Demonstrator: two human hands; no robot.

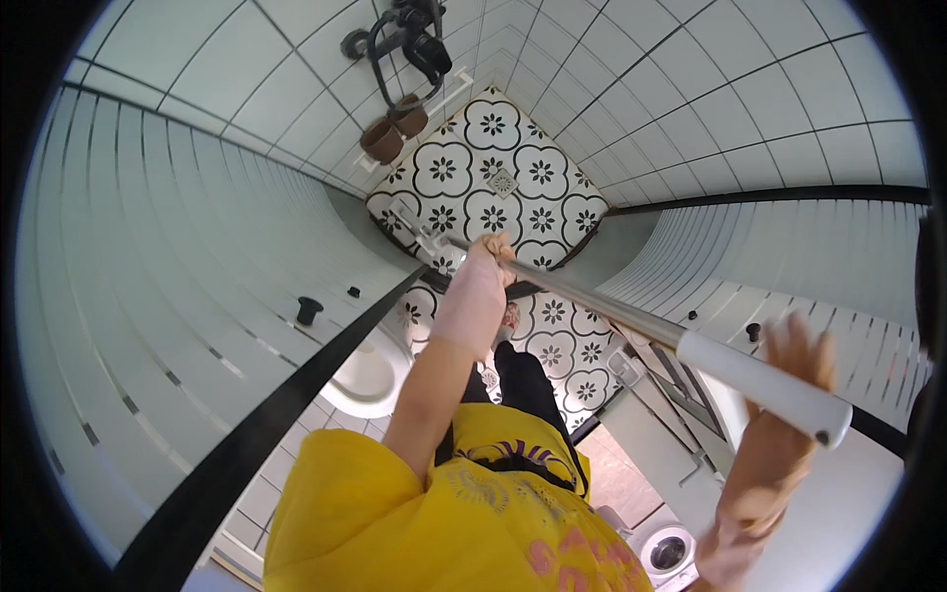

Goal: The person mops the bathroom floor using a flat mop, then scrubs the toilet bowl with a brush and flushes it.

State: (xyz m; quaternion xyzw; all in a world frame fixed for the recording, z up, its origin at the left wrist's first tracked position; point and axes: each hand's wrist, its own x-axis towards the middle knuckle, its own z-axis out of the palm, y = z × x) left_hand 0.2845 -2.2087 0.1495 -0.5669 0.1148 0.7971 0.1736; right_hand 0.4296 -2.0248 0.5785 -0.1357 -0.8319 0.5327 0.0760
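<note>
My left hand (494, 251) is closed around the metal pole (599, 300) of a long-handled cleaning tool, probably a mop or squeegee. The tool's pale head (420, 228) is low over the patterned shower floor, left of that hand. From there the pole slants up to the right and ends in a white grip (762, 385). My right hand (799, 362), blurred, is behind this grip with its fingers extended and apart. Whether its palm touches the grip cannot be seen.
Striped glass shower doors (185, 244) with black frames flank me, a black knob (309, 311) on the left one. A black shower mixer (425, 52) and brown cups (381, 140) are on the tiled wall. A floor drain (502, 183), white toilet or basin (366, 377) and washing machine (668, 551) also show.
</note>
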